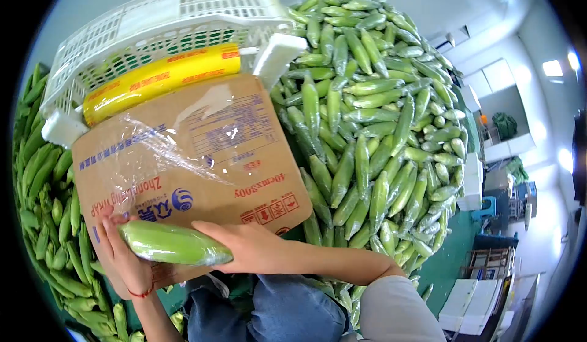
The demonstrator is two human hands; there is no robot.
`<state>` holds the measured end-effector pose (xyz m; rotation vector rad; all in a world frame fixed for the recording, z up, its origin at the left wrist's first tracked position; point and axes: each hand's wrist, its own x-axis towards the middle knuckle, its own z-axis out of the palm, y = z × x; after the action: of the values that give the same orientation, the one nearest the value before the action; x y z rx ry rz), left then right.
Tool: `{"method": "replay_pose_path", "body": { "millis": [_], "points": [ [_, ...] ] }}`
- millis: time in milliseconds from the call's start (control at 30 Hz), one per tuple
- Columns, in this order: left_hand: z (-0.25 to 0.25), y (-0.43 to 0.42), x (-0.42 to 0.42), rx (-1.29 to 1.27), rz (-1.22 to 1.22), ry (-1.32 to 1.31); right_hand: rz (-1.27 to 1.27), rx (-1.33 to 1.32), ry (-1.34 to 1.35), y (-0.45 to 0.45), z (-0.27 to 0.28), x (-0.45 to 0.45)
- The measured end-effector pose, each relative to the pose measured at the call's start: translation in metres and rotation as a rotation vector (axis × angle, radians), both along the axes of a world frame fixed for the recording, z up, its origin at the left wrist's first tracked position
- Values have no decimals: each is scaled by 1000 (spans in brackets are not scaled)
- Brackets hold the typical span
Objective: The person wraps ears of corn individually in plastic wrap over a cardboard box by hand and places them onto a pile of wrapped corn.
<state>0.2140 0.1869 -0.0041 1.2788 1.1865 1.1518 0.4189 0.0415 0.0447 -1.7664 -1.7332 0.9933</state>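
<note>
A green ear of corn (174, 243) in shiny clear film lies level between my two hands, over the near edge of a cardboard box (153, 177). My left hand (124, 259) is at its left end, palm and fingers against it. Around its right end is my right hand (244, 247), with the thumb along the top. Clear film lies across the box top. Behind the box, a yellow roll of wrap (162, 82) sits between white foam blocks (278, 61).
A white plastic crate (165, 9) stands behind the roll. Many film-wrapped ears (373, 128) are heaped on the right, and unwrapped green ears (46, 177) on the left. White boxes (471, 299) and a blue stool (485, 209) are at the far right.
</note>
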Motion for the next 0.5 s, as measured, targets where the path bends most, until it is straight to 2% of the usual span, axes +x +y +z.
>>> {"method": "replay_pose_path", "body": {
  "millis": [67,100,133,167,233,267,333,367,467,500],
  "points": [
    [-7,-12,-12,98,-45,197,-41,136,-52,-4,16,19],
    [0,-19,-9,-133,-65,12,-73,133,-61,-2,39,24],
    [4,-25,-10,-359,-88,-171,-109,398,15,5,41,34],
    [-10,-36,-18,-473,-171,-175,-142,668,94,16,39,43],
    [-11,-53,-24,-725,-367,-152,-198,741,558,28,34,48],
    [8,-63,-20,-860,-485,-124,-213,790,782,34,32,51],
    [26,-80,-10,-592,-811,-21,-277,602,1419,30,33,39],
    [26,-82,-2,-73,-811,266,-393,557,1449,29,34,38],
    [46,-92,12,204,-664,485,-710,589,1558,30,41,51],
    [43,-77,19,318,-736,544,-758,658,1609,30,28,54]
  ]
}}
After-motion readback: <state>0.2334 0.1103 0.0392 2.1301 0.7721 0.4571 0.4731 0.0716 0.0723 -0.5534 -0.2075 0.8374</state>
